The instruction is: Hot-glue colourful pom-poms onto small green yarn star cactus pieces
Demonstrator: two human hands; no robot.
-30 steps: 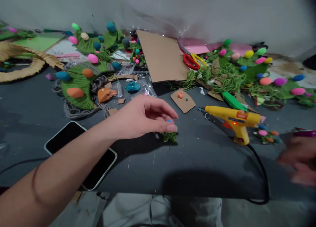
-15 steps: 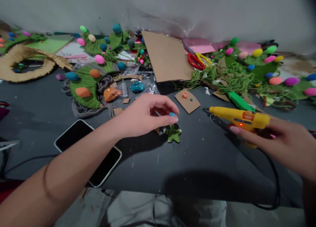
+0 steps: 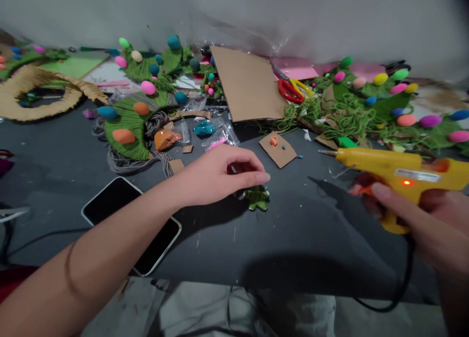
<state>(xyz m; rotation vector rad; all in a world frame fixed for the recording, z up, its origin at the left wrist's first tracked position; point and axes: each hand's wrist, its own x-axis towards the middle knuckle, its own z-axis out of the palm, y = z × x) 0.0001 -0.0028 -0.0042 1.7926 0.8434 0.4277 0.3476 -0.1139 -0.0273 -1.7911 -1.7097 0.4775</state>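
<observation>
My left hand (image 3: 223,175) is closed in a pinch, thumb against fingers, just over a small green yarn-wrapped star (image 3: 257,199) on the dark table. What sits between its fingertips is hidden. My right hand (image 3: 428,220) grips a yellow glue gun (image 3: 384,163) with a red light lit, its nozzle pointing left. A thin glue strand hangs by the nozzle. Left of the nozzle lies a small cardboard piece (image 3: 280,156) with an orange lump and a tiny teal ball on it. At its right corner is a small blue bit (image 3: 300,156).
A phone (image 3: 110,200) lies beneath my left forearm. Farther back are a green yarn crescent (image 3: 128,127) with coloured balls, bags of clay (image 3: 203,128), a cardboard sheet (image 3: 249,88), red-and-yellow scissors (image 3: 291,90), tangled green yarn (image 3: 344,112) and a tan wrapped ring (image 3: 22,112).
My right hand has shifted right and turned the glue gun, drawing its nozzle away from the cardboard piece. My left fingertips have closed together, and the blue ball between them no longer shows.
</observation>
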